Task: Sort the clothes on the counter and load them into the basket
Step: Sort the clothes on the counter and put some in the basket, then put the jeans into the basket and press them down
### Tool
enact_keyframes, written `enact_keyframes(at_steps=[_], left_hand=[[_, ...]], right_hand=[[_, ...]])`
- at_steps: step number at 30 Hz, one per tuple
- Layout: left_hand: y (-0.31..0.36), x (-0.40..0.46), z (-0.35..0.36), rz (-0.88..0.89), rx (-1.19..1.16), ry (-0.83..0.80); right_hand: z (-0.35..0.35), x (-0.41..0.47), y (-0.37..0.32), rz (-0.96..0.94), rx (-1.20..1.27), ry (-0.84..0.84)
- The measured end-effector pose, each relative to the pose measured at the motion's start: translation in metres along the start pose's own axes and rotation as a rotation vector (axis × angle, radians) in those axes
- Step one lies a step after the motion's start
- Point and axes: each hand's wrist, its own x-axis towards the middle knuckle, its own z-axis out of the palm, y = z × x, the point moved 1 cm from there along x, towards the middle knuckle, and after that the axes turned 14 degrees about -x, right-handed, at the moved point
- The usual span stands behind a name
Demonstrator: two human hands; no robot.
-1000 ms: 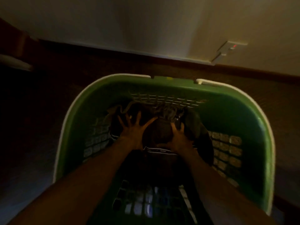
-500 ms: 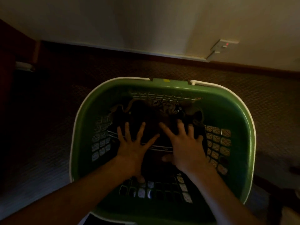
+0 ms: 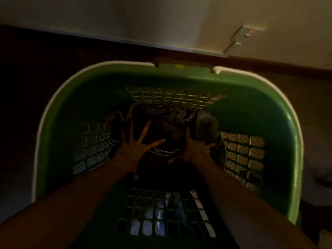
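I look down into my green basket (image 3: 251,112) with its white rim. Dark clothes (image 3: 172,123) lie at the bottom. My left hand (image 3: 136,150) is spread flat on them, fingers wide. My right hand (image 3: 195,150) presses on them too. A wall socket (image 3: 246,34) with a red light is on the wall.

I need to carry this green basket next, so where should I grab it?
Take the green basket by its white rim on the left and right sides, fingers curled under from outside. The rim runs unbroken there, and both hands balance the clothes piled inside.
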Motion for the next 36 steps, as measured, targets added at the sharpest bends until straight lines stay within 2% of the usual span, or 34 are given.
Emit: enact_keyframes(at_steps=[3, 6, 7, 9, 12, 17, 21, 24, 27, 31, 33, 36], left_hand=[[0.009, -0.032, -0.032, 0.027, -0.080, -0.020], [0.012, -0.061, -0.057, 0.088, -0.104, 0.310], [0.007, -0.064, -0.058, 0.038, -0.096, 0.347], [-0.005, -0.058, -0.045, -0.037, -0.060, 0.239], [-0.020, -0.015, -0.005, -0.052, -0.078, 0.132], [-0.025, 0.036, 0.014, -0.049, -0.058, 0.168], [-0.015, 0.006, -0.003, -0.048, -0.114, 0.125], [-0.008, -0.049, -0.026, -0.027, -0.251, 0.095], [-0.002, -0.134, -0.043, 0.114, -0.661, 0.121], [0.009, -0.276, -0.066, 0.224, -0.972, 0.347], [0.004, -0.355, -0.077, 0.199, -1.062, 0.439], [-0.026, -0.463, -0.077, 0.116, -1.085, 0.723]], right_hand=[[-0.050, -0.084, -0.026, 0.094, -0.050, 0.206], [-0.065, -0.119, -0.028, 0.048, -0.120, 0.510], [-0.069, -0.118, -0.026, 0.038, -0.106, 0.515], [-0.066, -0.101, -0.019, -0.033, -0.054, 0.411], [-0.036, -0.048, -0.021, -0.096, 0.010, 0.244], [-0.015, 0.016, -0.021, -0.046, 0.069, 0.208], [-0.024, -0.008, -0.028, -0.002, 0.014, 0.180], [-0.040, -0.054, -0.033, -0.001, -0.004, 0.178], [-0.058, -0.123, -0.043, -0.039, 0.162, 0.187], [-0.095, -0.225, -0.092, -0.124, 0.331, 0.300], [-0.117, -0.279, -0.139, -0.207, 0.329, 0.323], [-0.142, -0.352, -0.219, -0.324, 0.285, 0.384]])
